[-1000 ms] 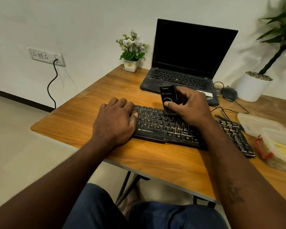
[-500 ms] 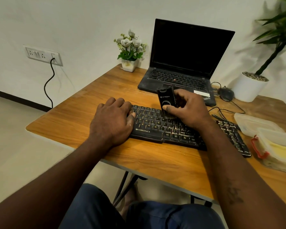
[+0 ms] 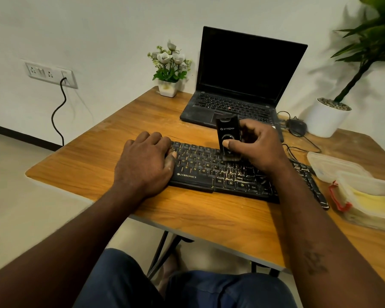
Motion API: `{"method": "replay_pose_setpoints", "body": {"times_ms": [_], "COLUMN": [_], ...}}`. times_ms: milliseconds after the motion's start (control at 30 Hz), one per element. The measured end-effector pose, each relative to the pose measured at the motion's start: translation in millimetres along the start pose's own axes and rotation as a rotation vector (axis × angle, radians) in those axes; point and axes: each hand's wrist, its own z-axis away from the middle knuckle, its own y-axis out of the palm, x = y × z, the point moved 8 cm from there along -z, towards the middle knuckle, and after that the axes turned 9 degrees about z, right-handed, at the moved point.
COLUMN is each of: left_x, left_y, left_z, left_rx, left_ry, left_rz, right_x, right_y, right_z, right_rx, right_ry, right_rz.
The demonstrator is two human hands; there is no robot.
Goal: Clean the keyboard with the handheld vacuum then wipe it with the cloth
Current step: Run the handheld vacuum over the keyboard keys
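On the counter (image 3: 187, 216), the left hand (image 3: 142, 167) lies palm down over the left end of the keyboard (image 3: 200, 172), its grip loose and spread, pinning the board rather than clasping it. That weight should steady it while the nozzle travels in slow, overlapping rows toward the pale crumbs, which look thickest among the lower right keys. Just beyond, the right hand (image 3: 261, 150) has its grip wrapped round the handheld vacuum (image 3: 228, 135), thumb on its front, nozzle down on the middle keys. Yellow material, probably the cloth (image 3: 375, 202), sits in a tub (image 3: 351, 181) at the right.
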Motion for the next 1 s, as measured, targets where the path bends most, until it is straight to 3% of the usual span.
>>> {"method": "replay_pose_setpoints", "body": {"times_ms": [67, 200, 567, 833, 1000], "left_x": [0.1, 0.8, -0.1, 0.3, 0.4], "left_y": [0.4, 0.1, 0.2, 0.3, -1.6], "left_z": [-0.4, 0.0, 0.2, 0.0, 0.5], "left_rx": [0.003, -0.007, -0.008, -0.004, -0.019], "left_ry": [0.001, 0.005, 0.010, 0.007, 0.001], "left_rz": [-0.002, -0.001, -0.005, -0.003, 0.016], "right_x": [0.5, -1.8, -7.4, -6.2, -12.7], "right_y": [4.8, -4.4, -2.9, -9.2, -4.0], "right_z": [2.0, -0.7, 0.7, -0.6, 1.2], "right_rx": [0.031, -0.088, -0.001, -0.065, 0.040], "right_ry": [0.003, 0.019, 0.058, 0.029, 0.086], "right_rz": [0.014, 0.073, 0.021, 0.079, -0.079]}}
